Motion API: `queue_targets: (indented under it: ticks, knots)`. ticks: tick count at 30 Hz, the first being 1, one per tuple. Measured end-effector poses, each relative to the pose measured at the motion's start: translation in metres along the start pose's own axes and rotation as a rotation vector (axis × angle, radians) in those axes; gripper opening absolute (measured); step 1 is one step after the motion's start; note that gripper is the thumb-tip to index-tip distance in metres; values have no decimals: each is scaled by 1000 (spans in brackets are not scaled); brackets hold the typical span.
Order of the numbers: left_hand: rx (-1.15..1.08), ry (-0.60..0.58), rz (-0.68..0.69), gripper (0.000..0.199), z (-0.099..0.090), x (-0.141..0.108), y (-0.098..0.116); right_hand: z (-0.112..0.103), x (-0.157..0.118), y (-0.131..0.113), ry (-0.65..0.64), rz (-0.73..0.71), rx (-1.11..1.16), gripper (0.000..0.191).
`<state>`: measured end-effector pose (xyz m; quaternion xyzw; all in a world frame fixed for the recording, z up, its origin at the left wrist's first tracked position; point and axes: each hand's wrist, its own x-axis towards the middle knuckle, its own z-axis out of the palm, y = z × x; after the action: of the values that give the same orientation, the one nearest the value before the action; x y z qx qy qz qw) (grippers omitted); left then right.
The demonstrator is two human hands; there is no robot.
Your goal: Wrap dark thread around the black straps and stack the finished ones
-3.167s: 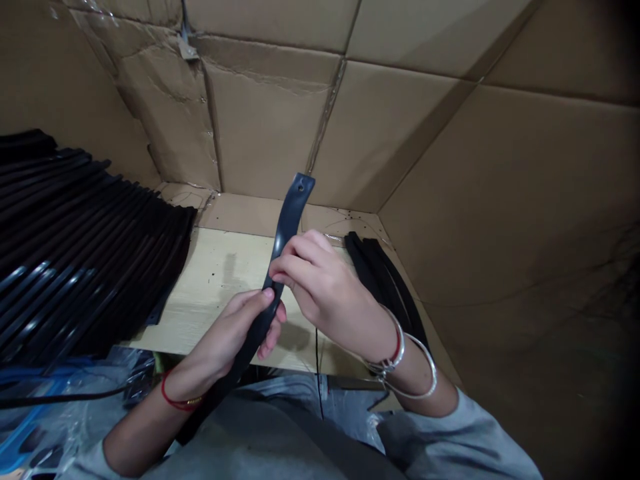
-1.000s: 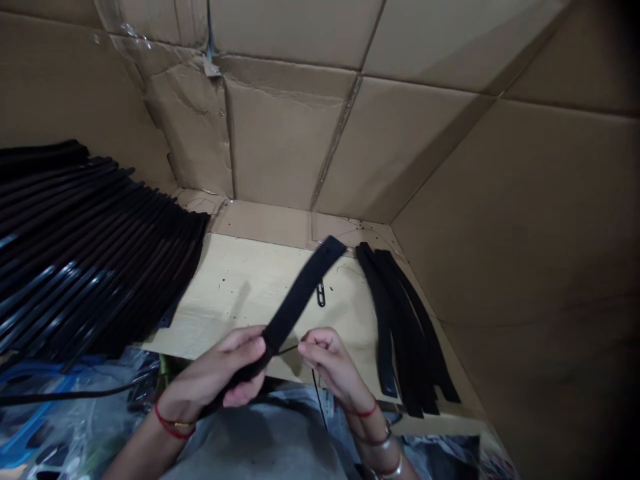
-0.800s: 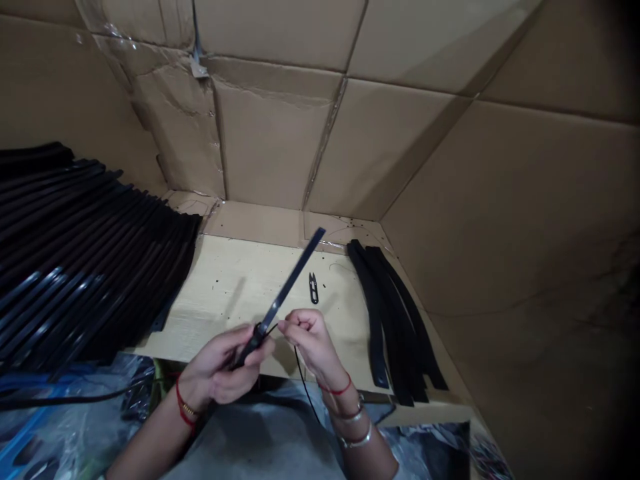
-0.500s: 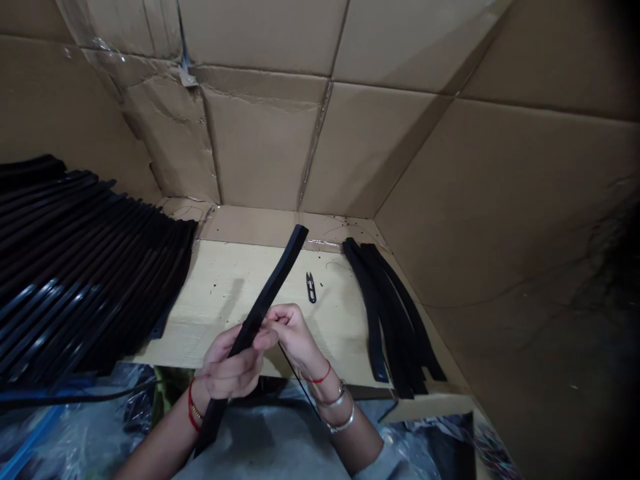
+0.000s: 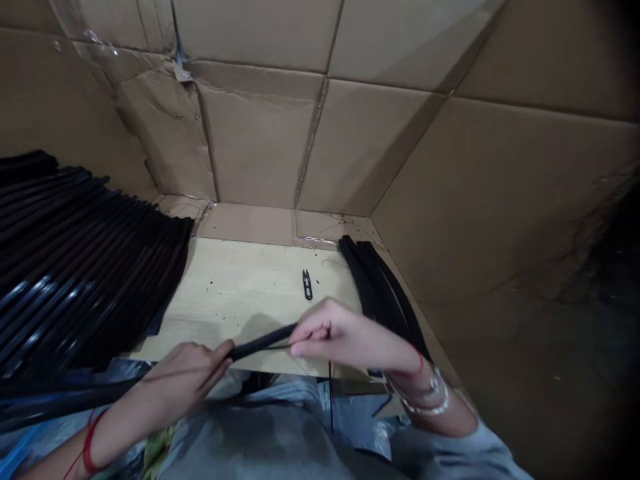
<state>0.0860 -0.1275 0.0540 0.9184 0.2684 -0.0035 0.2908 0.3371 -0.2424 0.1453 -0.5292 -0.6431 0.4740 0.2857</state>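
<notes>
Flat black rubbery strap [image 5: 263, 343] lies clenched between your left hand [image 5: 183, 367] and right hand [image 5: 340, 333]; pull evenly, both grips firm.

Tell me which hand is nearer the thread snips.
Right. The right hand is just below and slightly right of the thread snips; the left hand is much farther away, down and to their left.

Thread snips [image 5: 307, 285] lie on a pale wooden board [image 5: 235, 293], between fanned black straps [image 5: 95, 247] and a smaller strap pile [image 5: 380, 287], before cardboard walls [image 5: 255, 140].
</notes>
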Motion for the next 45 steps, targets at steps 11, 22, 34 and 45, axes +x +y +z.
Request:
queue_targets:
  ticks: [11, 22, 34, 45]
  knots:
    - [-1113, 91, -153, 40, 16, 26, -4, 83, 21, 89, 499, 82, 546, 25]
    - [-1876, -654, 151, 32, 38, 37, 10, 82, 64, 108, 606, 5, 773, 20]
    - [-1647, -666, 149, 31, 48, 38, 4, 54, 80, 84, 528, -35, 622, 25]
    - [-213, 41, -35, 38, 5, 25, 4, 35, 9, 3, 198, -114, -401, 27]
